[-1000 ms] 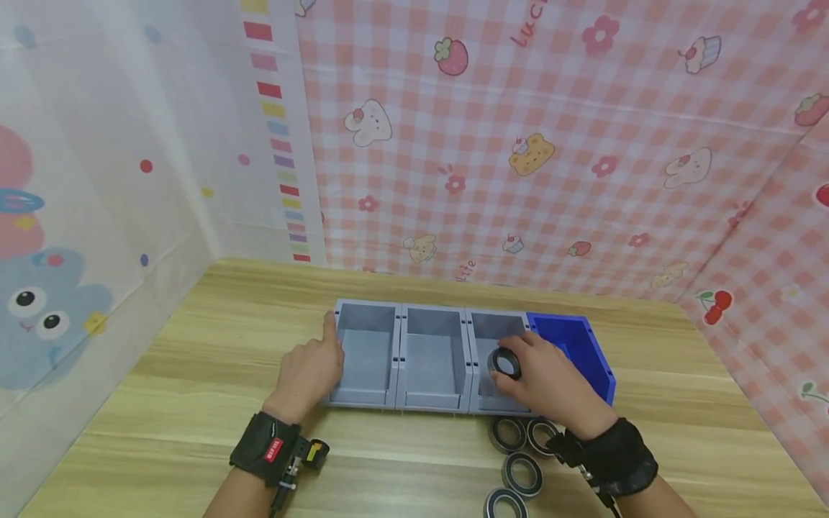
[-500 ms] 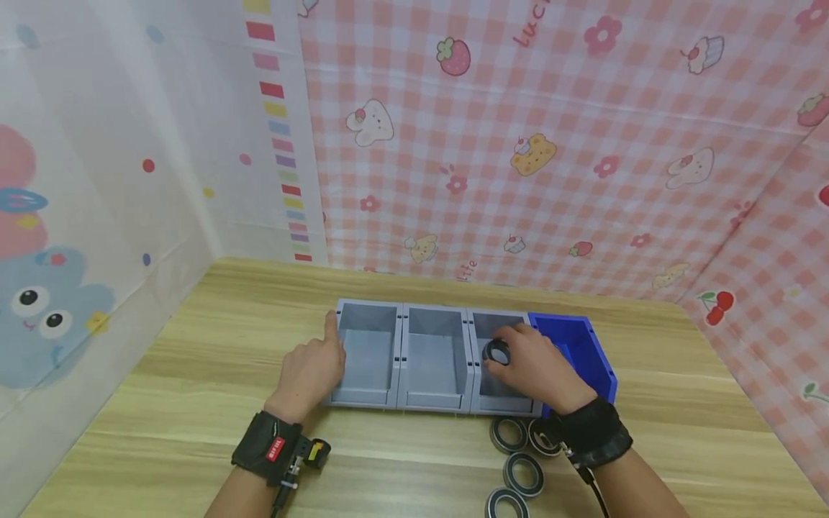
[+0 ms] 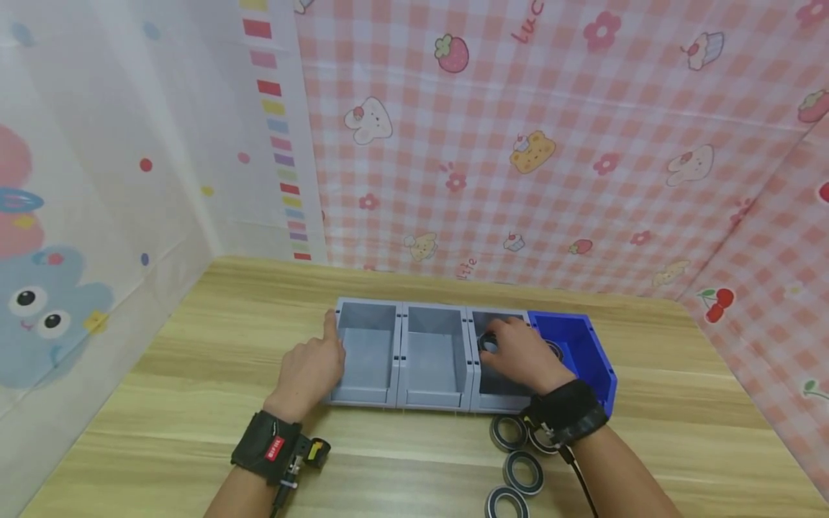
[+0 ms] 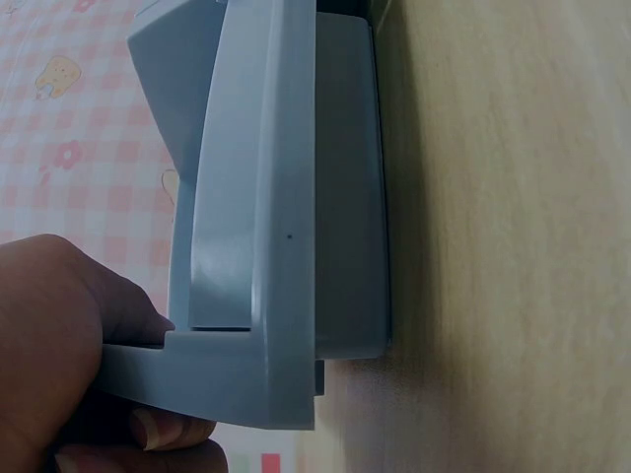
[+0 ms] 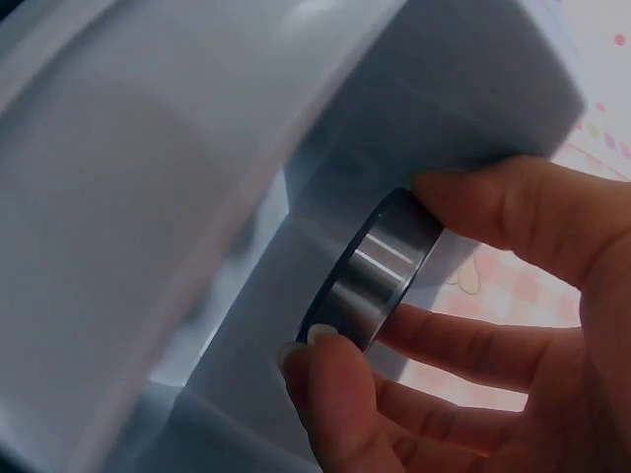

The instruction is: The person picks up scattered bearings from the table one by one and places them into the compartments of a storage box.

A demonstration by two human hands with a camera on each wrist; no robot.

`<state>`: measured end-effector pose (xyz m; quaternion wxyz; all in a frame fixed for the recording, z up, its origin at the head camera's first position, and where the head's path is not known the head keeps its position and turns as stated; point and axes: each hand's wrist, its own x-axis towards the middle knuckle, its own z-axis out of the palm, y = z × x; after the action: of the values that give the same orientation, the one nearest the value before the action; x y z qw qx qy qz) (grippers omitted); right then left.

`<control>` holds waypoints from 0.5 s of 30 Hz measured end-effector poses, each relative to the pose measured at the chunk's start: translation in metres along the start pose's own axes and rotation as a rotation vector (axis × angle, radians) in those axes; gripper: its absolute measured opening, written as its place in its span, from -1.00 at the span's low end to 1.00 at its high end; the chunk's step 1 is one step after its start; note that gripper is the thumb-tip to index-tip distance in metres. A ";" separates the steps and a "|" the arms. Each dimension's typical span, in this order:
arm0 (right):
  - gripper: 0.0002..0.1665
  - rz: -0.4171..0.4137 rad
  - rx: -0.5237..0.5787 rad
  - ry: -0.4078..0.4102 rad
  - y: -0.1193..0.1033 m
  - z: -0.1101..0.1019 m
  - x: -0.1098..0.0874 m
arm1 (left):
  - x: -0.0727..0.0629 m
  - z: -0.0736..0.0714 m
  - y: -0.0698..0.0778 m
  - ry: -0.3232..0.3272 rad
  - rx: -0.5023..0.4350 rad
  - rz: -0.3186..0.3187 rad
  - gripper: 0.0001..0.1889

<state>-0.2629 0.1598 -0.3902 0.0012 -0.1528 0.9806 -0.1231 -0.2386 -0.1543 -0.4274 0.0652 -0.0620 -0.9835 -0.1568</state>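
- Leftmost, the left hand [image 3: 309, 370] lies against the outer wall of the left grey bin [image 3: 365, 352], forefinger stretched up along the wall; the wrist view shows the thumb curled round the bin's front corner, so it grips the bin.
- Next, the middle grey bin [image 3: 432, 356] stands joined to it.
- Further right, the right hand [image 3: 524, 356] reaches into the right grey bin [image 3: 487, 392], wrist bent down, thumb and fingers pinching a metal ring [image 5: 380, 266] on edge inside that bin.
- Beside it stands a blue bin [image 3: 586, 352].
- Nearer the person, four more rings [image 3: 523, 471] lie on the wooden table [image 3: 162, 432].
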 end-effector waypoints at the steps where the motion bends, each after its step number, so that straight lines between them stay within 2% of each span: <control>1: -0.51 -0.003 0.001 0.001 0.000 0.001 0.002 | 0.000 0.000 0.000 0.004 0.001 0.001 -0.40; 15: -0.57 -0.041 -0.039 0.033 0.005 0.012 0.016 | 0.000 0.001 0.000 0.025 -0.005 0.018 -0.41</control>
<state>-0.2792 0.1565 -0.4029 -0.0207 -0.1706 0.9794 -0.1063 -0.2388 -0.1540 -0.4288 0.0788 -0.0690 -0.9816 -0.1594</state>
